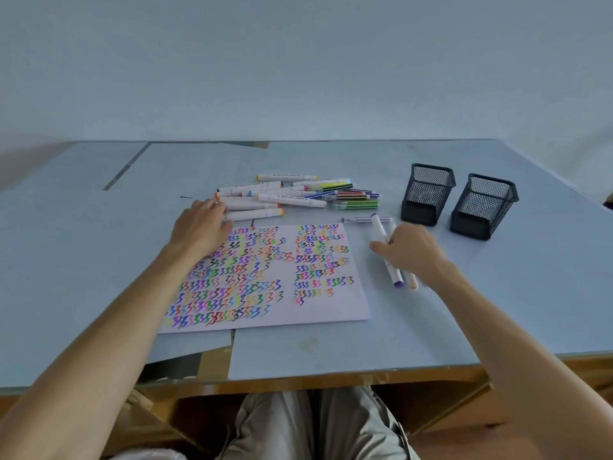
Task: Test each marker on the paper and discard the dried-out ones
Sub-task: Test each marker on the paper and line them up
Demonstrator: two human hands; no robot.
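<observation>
A white sheet of paper [331,303] covered in coloured squiggles lies in the middle of the table. Behind it is a pile of markers [292,194], white-bodied and striped ones. My left hand [200,229] rests at the paper's upper left corner, its fingers touching the nearest white markers of the pile. To the right of the paper my right hand [409,250] lies over a purple-capped white marker [379,232] and a beige-capped marker [412,282], fingers curled round them. A thin grey pen [360,220] lies just behind them.
Two black mesh pen holders [426,194] [482,205] stand at the right rear, both apparently empty. The blue table covering has a torn seam near the front edge [215,360]. My knees show below the table edge.
</observation>
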